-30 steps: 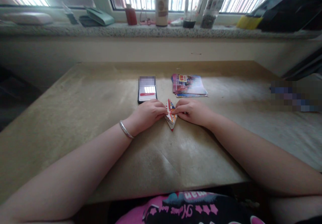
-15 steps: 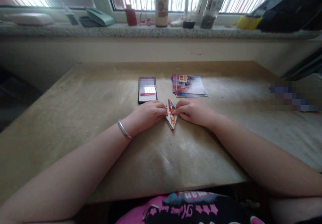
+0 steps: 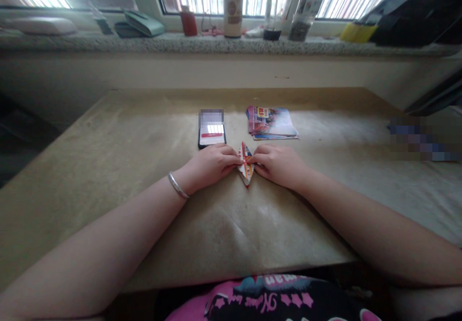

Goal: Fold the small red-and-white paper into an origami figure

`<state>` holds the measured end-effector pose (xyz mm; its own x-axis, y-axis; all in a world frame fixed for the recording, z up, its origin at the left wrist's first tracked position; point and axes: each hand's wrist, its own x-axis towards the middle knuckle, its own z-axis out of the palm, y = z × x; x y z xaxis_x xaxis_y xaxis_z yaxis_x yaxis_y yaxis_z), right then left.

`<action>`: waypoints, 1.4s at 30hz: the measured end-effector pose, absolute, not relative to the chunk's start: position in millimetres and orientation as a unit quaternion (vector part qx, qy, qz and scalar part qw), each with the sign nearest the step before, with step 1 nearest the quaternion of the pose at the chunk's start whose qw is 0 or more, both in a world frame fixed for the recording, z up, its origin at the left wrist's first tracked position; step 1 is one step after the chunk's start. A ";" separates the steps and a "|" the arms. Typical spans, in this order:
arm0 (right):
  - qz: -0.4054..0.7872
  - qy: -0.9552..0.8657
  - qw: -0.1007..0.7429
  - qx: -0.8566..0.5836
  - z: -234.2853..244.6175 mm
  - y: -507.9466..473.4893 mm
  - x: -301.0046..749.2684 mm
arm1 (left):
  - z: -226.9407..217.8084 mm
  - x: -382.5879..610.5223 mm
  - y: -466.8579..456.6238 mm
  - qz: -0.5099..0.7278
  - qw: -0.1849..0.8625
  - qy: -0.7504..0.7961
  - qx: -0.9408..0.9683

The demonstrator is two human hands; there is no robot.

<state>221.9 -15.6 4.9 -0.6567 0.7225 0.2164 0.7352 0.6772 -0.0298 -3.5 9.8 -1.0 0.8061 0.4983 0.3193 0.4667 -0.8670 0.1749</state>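
Observation:
A small folded paper (image 3: 246, 171), diamond-shaped and printed in red, white, orange and blue, lies on the table between my hands. My left hand (image 3: 216, 162) grips its left side, the fingertips resting on the paper near its middle. From the right, my right hand (image 3: 276, 163) holds the opposite side, thumb and fingers pressed together on the paper. Both hands rest low on the tabletop. The undersides of the fingers are hidden.
A phone (image 3: 211, 138) with a lit screen lies just beyond my left hand. Behind my right hand is a stack of printed paper sheets (image 3: 274, 122) on the table (image 3: 144, 133). Bottles and a red container (image 3: 188, 21) stand on the stone windowsill (image 3: 202, 45).
My left fingertips have shifted slightly right onto the paper, and my right fingers have closed in a little. The folded paper stays in nearly the same place.

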 end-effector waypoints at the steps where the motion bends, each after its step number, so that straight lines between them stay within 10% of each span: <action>1: -0.039 -0.910 0.099 -0.400 5.9 -16.8 221.3 | -1.6 -3.9 10.0 0.184 0.047 0.252 0.949; 42: -0.067 -0.919 0.089 -0.379 5.0 -4.0 224.1 | 2.7 -2.2 7.7 0.077 0.051 0.256 0.962</action>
